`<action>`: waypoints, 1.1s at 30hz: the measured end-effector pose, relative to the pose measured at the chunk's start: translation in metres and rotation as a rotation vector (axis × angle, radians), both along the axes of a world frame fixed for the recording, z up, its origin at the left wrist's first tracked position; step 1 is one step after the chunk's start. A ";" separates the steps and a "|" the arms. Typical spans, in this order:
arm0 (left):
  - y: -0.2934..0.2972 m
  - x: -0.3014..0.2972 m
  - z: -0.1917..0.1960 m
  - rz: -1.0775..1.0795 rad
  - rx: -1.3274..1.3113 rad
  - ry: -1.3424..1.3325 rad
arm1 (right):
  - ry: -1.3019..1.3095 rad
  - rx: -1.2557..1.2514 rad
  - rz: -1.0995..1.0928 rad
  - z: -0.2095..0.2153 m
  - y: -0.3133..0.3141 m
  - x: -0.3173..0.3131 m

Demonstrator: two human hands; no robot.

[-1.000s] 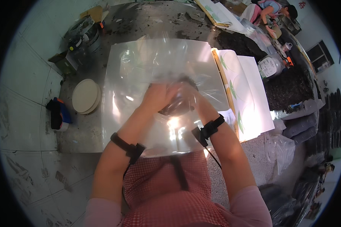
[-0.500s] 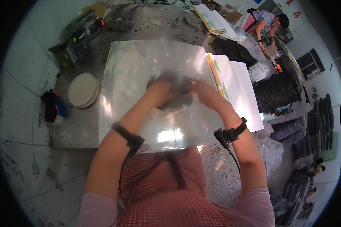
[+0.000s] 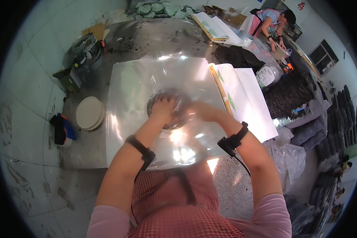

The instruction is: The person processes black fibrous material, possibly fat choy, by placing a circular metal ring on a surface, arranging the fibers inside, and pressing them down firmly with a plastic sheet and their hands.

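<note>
I'm pressing my left hand [image 3: 163, 108] down on a dark round disc [image 3: 167, 112] under the clear plastic sheet [image 3: 146, 79], fingers curled onto it. My right hand [image 3: 197, 111] is lying just beside it under the film, too blurry to tell its grip. Off to my left, a pale round lid [image 3: 89, 113] is sitting.

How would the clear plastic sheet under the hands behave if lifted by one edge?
The clear plastic sheet would probably flop and sag: it is thin and wrinkled around both hands. Its glossy glare suggests it is slippery. It is likely light.
</note>
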State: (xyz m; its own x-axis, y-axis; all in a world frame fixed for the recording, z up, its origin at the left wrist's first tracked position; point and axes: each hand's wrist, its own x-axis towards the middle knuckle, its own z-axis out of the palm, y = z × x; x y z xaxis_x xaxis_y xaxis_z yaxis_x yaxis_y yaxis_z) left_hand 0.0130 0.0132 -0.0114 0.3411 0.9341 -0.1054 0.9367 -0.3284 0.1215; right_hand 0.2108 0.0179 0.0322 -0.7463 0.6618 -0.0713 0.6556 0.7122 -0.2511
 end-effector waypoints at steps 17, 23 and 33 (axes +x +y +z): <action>0.005 -0.006 -0.022 -0.040 0.014 -0.009 | 1.177 -0.289 -0.341 -0.067 -0.040 -0.017; 0.011 -0.028 0.018 0.180 -0.419 -0.914 | 0.865 -0.051 0.086 -0.062 -0.004 -0.024; 0.006 -0.016 0.013 0.115 -0.112 -0.332 | 0.156 -0.581 -0.159 0.005 0.075 0.040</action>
State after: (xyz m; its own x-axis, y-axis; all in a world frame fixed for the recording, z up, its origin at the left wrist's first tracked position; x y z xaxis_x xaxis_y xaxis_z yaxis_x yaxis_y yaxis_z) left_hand -0.0030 0.0188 0.0020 0.2679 0.9571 -0.1105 0.8699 -0.1910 0.4547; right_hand 0.2503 0.0927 0.0374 -0.6728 0.6511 -0.3512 0.6663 0.3271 -0.6702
